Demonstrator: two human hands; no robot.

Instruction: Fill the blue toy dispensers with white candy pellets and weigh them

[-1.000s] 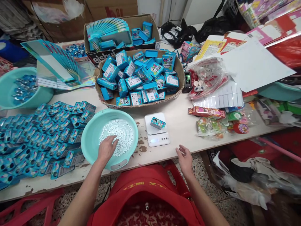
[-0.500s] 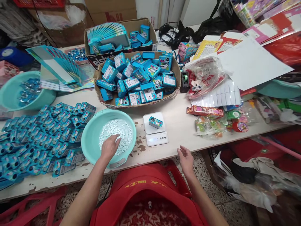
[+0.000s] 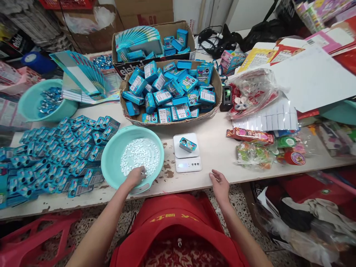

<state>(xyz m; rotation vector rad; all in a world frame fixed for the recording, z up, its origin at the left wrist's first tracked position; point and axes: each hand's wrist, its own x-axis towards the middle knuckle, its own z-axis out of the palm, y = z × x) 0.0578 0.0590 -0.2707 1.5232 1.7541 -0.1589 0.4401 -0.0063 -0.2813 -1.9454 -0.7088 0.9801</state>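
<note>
In the near part of a mint-green bowl point(image 3: 111, 148), my left hand point(image 3: 136, 175) touches small white candies point(image 3: 140, 154); its fingers are bent together and their tips are partly hidden, so what they hold cannot be made out. My right hand point(image 3: 219, 183) rests at the table's front edge, palm partly up, fingers apart, holding nothing. Between the hands and farther back, a white scale point(image 3: 187, 165) bears one small blue tin point(image 3: 187, 145), which lies tilted across its plate.
Many blue open tins point(image 3: 61, 155) cover the table's left part. Behind stand a carton of blue boxes point(image 3: 171, 122) and a bowl of metallic pieces point(image 3: 27, 111). A red candy box point(image 3: 250, 135) and bagged sweets point(image 3: 254, 155) lie right of the scale.
My left hand has moved toward the near side of the bowl, and its fingers have drawn together. The view has shifted slightly left. My right hand stays at the table edge.
</note>
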